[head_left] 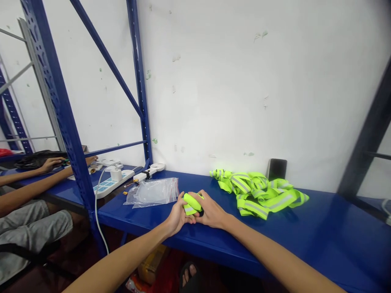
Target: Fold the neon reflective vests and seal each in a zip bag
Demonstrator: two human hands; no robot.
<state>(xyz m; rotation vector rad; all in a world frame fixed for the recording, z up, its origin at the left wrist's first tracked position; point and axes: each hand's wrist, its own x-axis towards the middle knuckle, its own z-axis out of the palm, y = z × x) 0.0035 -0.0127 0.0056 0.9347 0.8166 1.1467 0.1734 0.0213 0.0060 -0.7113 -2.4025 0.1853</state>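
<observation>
Between my two hands is a rolled neon-yellow reflective strap with a silver stripe and a dark part at its right. My left hand is closed round its left side, the fingers partly hidden. My right hand grips it from the right and above. Both hands are just over the front edge of the blue table. To their right lies a loose heap of neon-yellow reflective straps. Clear zip bags lie flat close to my left hand.
A white power strip with a plugged-in charger and a small white fan are at the left. A dark phone leans on the wall. Blue rack posts stand at the left. Beyond them are another person's arms.
</observation>
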